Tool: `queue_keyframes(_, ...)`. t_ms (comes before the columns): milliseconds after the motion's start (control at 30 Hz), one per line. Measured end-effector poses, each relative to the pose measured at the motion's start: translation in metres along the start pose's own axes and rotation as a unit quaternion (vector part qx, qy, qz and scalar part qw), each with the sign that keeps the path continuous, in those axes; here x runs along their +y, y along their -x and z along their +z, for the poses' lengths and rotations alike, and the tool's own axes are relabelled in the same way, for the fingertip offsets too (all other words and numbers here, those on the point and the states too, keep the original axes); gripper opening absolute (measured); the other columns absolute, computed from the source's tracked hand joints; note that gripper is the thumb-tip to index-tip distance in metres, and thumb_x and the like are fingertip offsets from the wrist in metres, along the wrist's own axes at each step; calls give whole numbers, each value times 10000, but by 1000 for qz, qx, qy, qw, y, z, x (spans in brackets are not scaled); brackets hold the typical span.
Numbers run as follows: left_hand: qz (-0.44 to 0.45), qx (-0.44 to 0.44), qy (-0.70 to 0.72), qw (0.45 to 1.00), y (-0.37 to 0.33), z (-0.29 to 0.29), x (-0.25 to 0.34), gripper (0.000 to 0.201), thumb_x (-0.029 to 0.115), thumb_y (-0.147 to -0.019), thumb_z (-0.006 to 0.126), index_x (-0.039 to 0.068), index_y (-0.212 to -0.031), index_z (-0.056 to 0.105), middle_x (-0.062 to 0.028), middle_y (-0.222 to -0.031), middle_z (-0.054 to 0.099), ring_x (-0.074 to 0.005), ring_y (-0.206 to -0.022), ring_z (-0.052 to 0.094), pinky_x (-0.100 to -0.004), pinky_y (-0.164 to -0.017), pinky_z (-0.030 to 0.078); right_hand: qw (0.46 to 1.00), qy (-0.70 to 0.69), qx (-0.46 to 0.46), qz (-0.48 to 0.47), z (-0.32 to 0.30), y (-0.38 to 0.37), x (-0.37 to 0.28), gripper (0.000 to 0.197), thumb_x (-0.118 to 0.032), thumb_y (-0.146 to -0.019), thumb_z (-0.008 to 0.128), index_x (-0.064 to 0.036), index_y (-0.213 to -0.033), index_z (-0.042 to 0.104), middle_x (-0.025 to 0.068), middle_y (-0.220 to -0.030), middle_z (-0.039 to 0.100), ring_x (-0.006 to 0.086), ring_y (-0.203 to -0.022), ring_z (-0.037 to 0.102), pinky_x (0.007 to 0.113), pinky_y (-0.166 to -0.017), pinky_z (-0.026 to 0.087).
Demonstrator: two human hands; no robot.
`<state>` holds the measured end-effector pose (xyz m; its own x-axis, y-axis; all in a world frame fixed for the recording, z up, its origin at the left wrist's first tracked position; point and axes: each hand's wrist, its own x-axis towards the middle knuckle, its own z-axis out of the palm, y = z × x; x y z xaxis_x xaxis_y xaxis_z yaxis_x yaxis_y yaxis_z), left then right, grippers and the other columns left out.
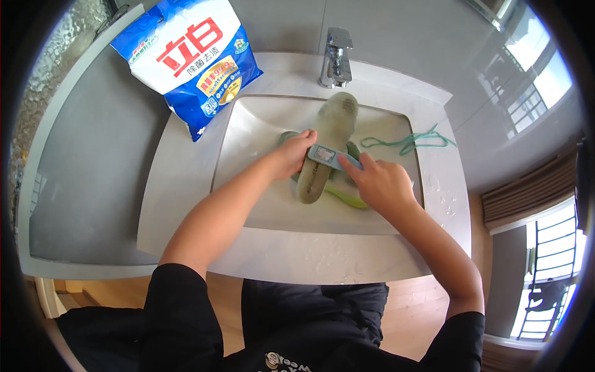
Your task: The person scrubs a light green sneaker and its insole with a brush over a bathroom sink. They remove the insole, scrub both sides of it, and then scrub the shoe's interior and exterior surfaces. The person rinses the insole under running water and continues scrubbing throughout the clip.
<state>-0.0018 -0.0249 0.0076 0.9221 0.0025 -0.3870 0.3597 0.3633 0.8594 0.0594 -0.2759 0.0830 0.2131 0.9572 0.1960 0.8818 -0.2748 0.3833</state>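
Observation:
A long grey-green insole (338, 121) lies lengthwise over the white sink basin (248, 204), its wide far end toward the faucet. My left hand (294, 155) is closed at its left edge, thumb on top, with the fingers mostly hidden. My right hand (384, 183) grips a grey-blue scrubbing brush (325, 154) with a pale label on its back. The brush rests across the middle of the insole, its bristles hidden beneath. Darker green material (288, 136) shows beside my left hand. A yellow-green piece (348, 198) lies below the insole; I cannot tell what it is.
A chrome faucet (336, 59) stands behind the basin. A blue and white detergent bag (192, 62) stands at the back left. Teal shoelaces (412, 142) trail over the basin's right rim. Water drops dot the pale countertop (310, 254).

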Motion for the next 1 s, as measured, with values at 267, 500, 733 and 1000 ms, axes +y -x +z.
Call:
queue_keyframes(267, -6, 78, 7, 997, -9, 3, -6, 653, 357, -1162, 373, 114, -1698, 91, -83, -1663, 388, -198, -1416, 533, -426, -1081, 533, 983, -58, -129, -121, -12, 9, -33, 467, -164, -941, 629, -222, -1404, 665, 51, -923, 635, 212, -628, 684, 344, -519, 537)
queue_keyframes(500, -28, 96, -77, 992, 0, 9, 1, 654, 371, -1156, 391, 118, -1688, 108, -78, -1706, 326, -205, -1503, 426, -434, -1145, 464, 990, -73, -99, -73, -29, -13, 2, 481, -202, -956, 625, -326, -1420, 649, 25, -937, 638, 214, -657, 698, 350, -545, 547)
queue_keyframes(733, -21, 83, -54, 995, -8, 3, -6, 643, 377, -1158, 385, 131, -1687, 113, -57, -1686, 357, -211, -1470, 469, -419, -1123, 480, 970, -51, -189, -143, -12, -10, -21, 466, -200, -979, 624, -328, -1426, 652, 40, -981, 661, 238, -670, 711, 370, -551, 560)
queue_keyframes(1000, -18, 53, -48, 997, 0, 4, 0, 610, 355, -1160, 388, 135, -1682, 159, -54, -1630, 433, -207, -1420, 524, -410, -1089, 518, 993, -78, -84, -36, -21, -9, 10, 414, -208, -991, 616, -325, -1384, 672, 18, -920, 642, 230, -616, 666, 378, -522, 538)
